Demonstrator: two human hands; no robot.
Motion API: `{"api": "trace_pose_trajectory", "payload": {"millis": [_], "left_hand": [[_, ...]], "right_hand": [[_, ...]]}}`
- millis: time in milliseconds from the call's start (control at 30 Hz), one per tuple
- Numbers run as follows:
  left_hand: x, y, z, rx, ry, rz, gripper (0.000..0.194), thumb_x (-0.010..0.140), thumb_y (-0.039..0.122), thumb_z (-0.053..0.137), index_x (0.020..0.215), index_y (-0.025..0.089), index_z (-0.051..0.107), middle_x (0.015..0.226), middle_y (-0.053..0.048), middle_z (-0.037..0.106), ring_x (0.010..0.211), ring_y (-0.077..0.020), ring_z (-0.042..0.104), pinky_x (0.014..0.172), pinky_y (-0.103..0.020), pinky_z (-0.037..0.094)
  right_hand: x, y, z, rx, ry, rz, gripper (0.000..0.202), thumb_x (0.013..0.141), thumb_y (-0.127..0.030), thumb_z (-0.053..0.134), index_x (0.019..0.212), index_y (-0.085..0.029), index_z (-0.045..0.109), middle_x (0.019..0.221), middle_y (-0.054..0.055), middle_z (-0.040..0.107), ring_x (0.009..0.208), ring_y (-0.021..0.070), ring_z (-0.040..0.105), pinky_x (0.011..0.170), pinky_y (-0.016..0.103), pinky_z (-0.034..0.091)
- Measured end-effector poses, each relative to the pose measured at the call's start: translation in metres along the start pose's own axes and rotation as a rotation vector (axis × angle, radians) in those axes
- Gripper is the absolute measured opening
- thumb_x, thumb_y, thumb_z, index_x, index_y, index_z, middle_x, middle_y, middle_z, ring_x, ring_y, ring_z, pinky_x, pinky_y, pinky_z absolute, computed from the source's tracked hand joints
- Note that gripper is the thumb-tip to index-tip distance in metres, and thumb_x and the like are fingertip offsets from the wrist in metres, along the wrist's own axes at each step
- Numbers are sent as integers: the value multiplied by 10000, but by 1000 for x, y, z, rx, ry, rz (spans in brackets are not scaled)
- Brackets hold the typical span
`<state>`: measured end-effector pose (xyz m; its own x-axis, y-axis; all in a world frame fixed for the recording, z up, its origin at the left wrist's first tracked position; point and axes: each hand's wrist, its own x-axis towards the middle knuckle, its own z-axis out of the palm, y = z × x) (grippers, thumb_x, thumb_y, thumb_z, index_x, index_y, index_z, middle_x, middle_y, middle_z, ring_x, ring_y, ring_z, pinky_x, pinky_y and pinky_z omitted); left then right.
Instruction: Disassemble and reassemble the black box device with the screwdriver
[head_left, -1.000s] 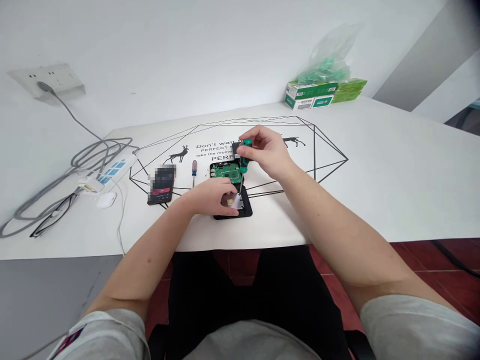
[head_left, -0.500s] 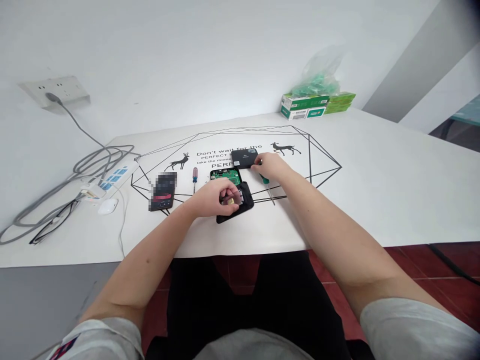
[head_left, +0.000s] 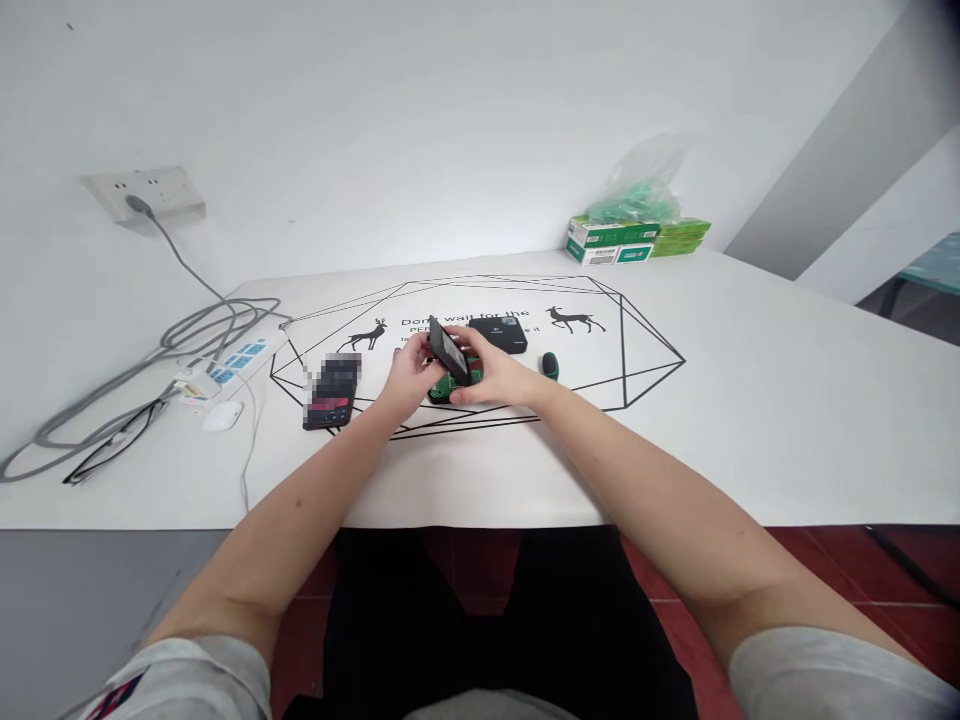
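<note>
Near the middle of the table my left hand (head_left: 412, 376) and my right hand (head_left: 489, 370) are closed around a small opened device. Its black cover (head_left: 449, 352) is tilted up between my hands, above the green circuit board (head_left: 442, 389). My fingers hide parts of both pieces. Just behind my right hand lies a flat black box (head_left: 504, 335). To the right of that hand is a green and black screwdriver handle (head_left: 550, 366); its shaft is hard to make out.
A phone (head_left: 332, 390) lies left of my hands. Farther left are a white power strip (head_left: 232, 366), coiled grey cable, glasses (head_left: 112, 446) and a white mouse-like object (head_left: 223, 415). Green and white boxes (head_left: 611, 240) with a plastic bag stand at the back right.
My right hand has left the black box and screwdriver and joined my left hand at the device. The black cover, earlier low near the table, is now raised and tilted over the board.
</note>
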<state>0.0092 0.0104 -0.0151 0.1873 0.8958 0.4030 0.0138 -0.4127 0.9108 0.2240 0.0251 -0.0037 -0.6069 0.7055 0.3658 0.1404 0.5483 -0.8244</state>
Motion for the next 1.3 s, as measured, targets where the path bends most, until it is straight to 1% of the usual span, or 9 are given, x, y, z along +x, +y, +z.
{"api": "trace_pose_trajectory", "payload": {"millis": [100, 233, 267, 333, 400, 567, 933, 1167, 1300], "left_hand": [[2, -4, -11, 157, -47, 27, 676, 795, 336, 781, 1428, 224, 573, 1453, -149, 675, 1426, -366, 616, 1172, -526, 525], [0, -4, -31, 467, -137, -35, 1124, 774, 246, 744, 1766, 249, 214, 1764, -210, 408, 1649, -415, 387, 1314, -653, 348], [0, -2, -36, 528, -202, -56, 1104, 798, 261, 736, 1775, 243, 222, 1780, -201, 394, 1666, -413, 360, 1333, -645, 328], [-2, 4, -42, 662, -355, -66, 904, 849, 349, 741, 1695, 227, 448, 1755, -165, 458, 1660, -411, 368, 1369, -601, 297], [-3, 11, -44, 760, -383, -82, 818, 873, 473, 761, 1626, 225, 561, 1708, -153, 525, 1632, -413, 400, 1362, -589, 321], [-1, 22, -37, 874, -368, -152, 912, 830, 634, 795, 1608, 207, 582, 1646, -153, 599, 1566, -422, 462, 1303, -588, 395], [0, 22, -36, 991, -410, -134, 840, 835, 680, 772, 1542, 242, 652, 1552, -124, 676, 1503, -423, 514, 1254, -581, 444], [-1, 25, -40, 1044, -442, -158, 875, 872, 735, 737, 1580, 235, 624, 1734, -153, 510, 1639, -450, 363, 1334, -629, 323], [0, 24, -43, 1011, -443, -136, 774, 936, 689, 678, 1570, 247, 643, 1620, -135, 631, 1583, -436, 442, 1317, -605, 347]], "right_hand": [[2, 13, -12, -231, 103, -11, 1084, 669, -438, 974, 1639, -254, 526, 1626, 165, 573, 1528, 431, 533, 1330, 677, 375], [1, 24, -28, -411, 44, 62, 1021, 658, -418, 974, 1590, -208, 616, 1644, 191, 562, 1574, 461, 475, 1350, 690, 339], [0, 26, -30, -427, 12, 84, 1015, 661, -425, 977, 1586, -204, 624, 1664, 195, 548, 1593, 462, 455, 1358, 688, 328], [1, 27, -32, -433, -57, 120, 1039, 651, -456, 996, 1590, -209, 626, 1691, 192, 529, 1614, 464, 432, 1369, 691, 308], [3, 27, -33, -419, -116, 143, 1058, 649, -480, 1004, 1602, -230, 619, 1701, 176, 528, 1612, 458, 438, 1371, 690, 308], [9, 26, -31, -427, -183, 146, 1063, 666, -512, 991, 1618, -236, 607, 1723, 171, 515, 1611, 451, 438, 1361, 682, 329], [11, 34, -33, -466, -240, 108, 1122, 629, -685, 989, 1600, -243, 639, 1702, 181, 560, 1619, 493, 428, 1347, 717, 330], [9, 33, -30, -476, -260, 144, 1178, 676, -758, 938, 1649, -196, 585, 1769, 206, 485, 1685, 487, 344, 1393, 681, 275], [9, 38, -31, -468, -267, 119, 1086, 764, -781, 872, 1653, -228, 582, 1794, 183, 455, 1698, 460, 357, 1407, 649, 272]]}}
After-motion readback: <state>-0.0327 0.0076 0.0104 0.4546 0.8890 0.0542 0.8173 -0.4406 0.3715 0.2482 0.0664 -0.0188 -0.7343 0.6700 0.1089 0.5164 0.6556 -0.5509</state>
